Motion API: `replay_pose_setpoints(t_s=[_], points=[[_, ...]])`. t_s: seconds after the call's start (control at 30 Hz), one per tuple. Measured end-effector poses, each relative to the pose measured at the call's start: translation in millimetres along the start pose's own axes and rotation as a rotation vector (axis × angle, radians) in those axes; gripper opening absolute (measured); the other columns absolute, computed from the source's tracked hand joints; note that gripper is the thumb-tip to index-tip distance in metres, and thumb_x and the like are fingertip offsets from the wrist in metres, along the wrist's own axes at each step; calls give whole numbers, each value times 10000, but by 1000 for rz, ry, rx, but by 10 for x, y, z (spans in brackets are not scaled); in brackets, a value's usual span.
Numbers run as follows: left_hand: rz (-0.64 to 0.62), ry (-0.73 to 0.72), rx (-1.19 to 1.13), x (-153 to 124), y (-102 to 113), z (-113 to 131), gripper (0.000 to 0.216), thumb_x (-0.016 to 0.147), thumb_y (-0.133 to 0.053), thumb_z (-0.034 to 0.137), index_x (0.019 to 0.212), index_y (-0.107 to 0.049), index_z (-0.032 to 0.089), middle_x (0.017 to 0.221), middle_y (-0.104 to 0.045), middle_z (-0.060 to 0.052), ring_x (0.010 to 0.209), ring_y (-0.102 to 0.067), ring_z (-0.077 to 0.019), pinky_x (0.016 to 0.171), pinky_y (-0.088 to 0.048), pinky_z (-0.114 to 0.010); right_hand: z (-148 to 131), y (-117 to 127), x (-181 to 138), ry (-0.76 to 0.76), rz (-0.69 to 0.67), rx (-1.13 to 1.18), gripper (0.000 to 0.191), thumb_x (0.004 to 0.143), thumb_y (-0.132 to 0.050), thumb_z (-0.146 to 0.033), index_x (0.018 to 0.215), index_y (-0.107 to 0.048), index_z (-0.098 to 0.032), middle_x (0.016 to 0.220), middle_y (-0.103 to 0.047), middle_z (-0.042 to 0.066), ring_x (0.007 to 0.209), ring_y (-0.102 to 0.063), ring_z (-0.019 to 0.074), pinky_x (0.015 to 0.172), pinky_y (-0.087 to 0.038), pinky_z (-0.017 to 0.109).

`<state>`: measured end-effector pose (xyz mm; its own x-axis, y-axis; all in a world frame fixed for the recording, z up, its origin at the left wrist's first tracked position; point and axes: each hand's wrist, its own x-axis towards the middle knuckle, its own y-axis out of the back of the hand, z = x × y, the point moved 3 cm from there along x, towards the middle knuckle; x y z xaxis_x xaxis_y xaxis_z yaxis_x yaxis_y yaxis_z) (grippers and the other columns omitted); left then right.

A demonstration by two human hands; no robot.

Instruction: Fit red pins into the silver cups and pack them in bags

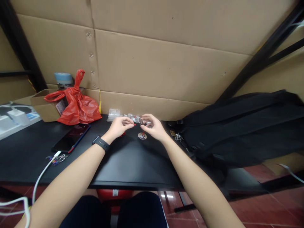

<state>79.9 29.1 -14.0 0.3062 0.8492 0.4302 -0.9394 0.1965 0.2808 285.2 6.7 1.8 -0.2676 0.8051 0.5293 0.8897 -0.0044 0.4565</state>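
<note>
My left hand is closed in a pinch on a small red piece, its tip just showing past the fingers. More red bits lie on the table below that hand. Facing it, my right hand curls its fingers around a clear cup-like piece, mostly hidden by the fingers. Directly below is a clear round disc with red at its middle; it looks like the foot of that piece, though I cannot tell if they join. Small clear plastic packets lie behind both hands.
On the left are a phone with a white cable, a bunch of keys, a red plastic bag, a cardboard box and a power strip. A black backpack covers the right side. Cardboard walls the back.
</note>
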Motion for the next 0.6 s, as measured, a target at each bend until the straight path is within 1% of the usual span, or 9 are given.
replay_pose_setpoints(t_s=[0.1,0.23,0.33,0.43,0.6], points=[[19,-9,-93,-16,-49,55,252,738,-780,318,889,-656,158,846,-741,-65,814,-715,-195,835,-558,-350,-152,-87,-31,60,-10,60,453,768,-723,-321,1176,-544,-239,1148,-691,86,962,-672,203,762,-527,319],[10,-43,-165,-35,-94,171,275,766,-752,289,952,-591,168,866,-726,-53,825,-710,-176,814,-545,-312,-269,-154,-65,97,-22,53,426,773,-728,-313,1158,-560,-241,1162,-683,81,991,-676,213,795,-536,336],[36,-41,-203,-44,-108,222,298,775,-742,264,969,-531,182,896,-716,-43,832,-706,-161,812,-536,-292,-291,-172,-73,100,-15,58,417,774,-731,-319,1150,-568,-240,1161,-682,80,1018,-675,220,816,-539,344],[49,-10,-245,-57,-124,233,301,796,-722,257,970,-485,196,910,-710,-33,863,-708,-161,819,-531,-285,-286,-183,-76,97,-14,81,429,773,-738,-337,1155,-564,-245,1196,-674,84,1061,-667,229,836,-541,351],[28,9,-283,-77,-159,241,282,810,-699,253,975,-476,202,898,-709,-24,881,-700,-163,812,-525,-277,-280,-207,-85,96,11,132,426,775,-748,-351,1146,-565,-249,1211,-670,90,1064,-666,223,846,-544,357]])
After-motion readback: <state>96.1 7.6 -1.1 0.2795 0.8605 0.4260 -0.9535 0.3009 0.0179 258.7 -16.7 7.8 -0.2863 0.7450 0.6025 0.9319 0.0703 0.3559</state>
